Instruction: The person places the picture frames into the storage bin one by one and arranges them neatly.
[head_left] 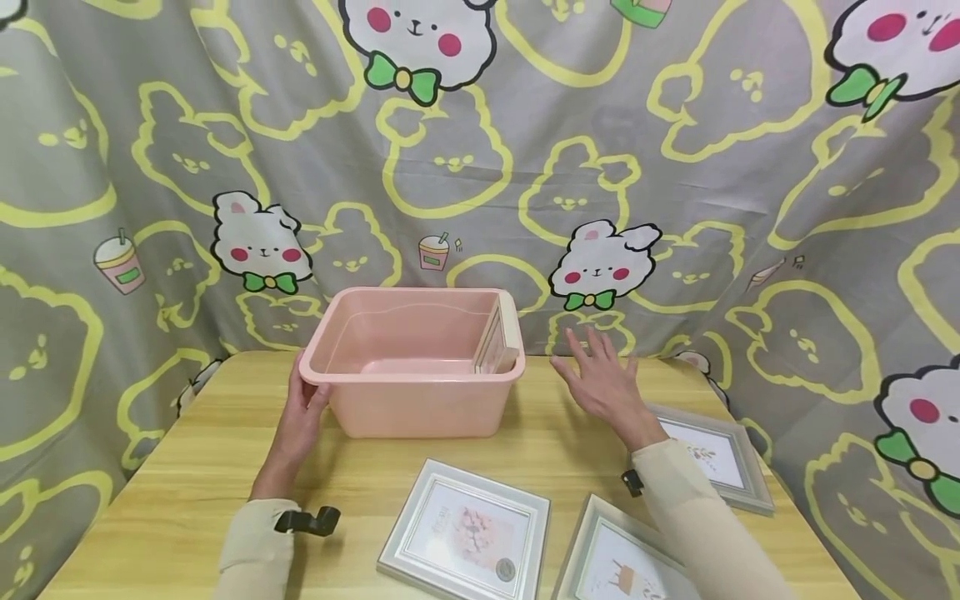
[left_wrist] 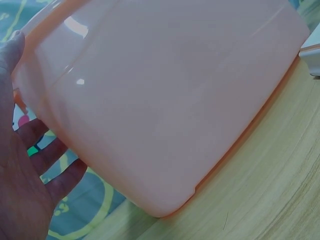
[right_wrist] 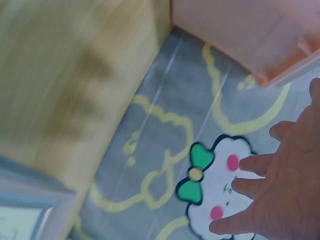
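Observation:
A pink plastic basin stands toward the back of the table. My left hand holds its front left corner under the rim, thumb on the front and fingers along the side; the left wrist view shows the thumb and fingers around that corner. Inside the basin, a picture frame leans on edge against the right wall. To the right of the basin, apart from it, my right hand hovers palm down with spread fingers and holds nothing. In the right wrist view its fingers are spread below the basin's rim.
A silver picture frame with a pink print lies in front of the basin. Right of it lies another picture frame, partly under the right sleeve. A grey frame lies at the table's right edge. A patterned curtain hangs behind.

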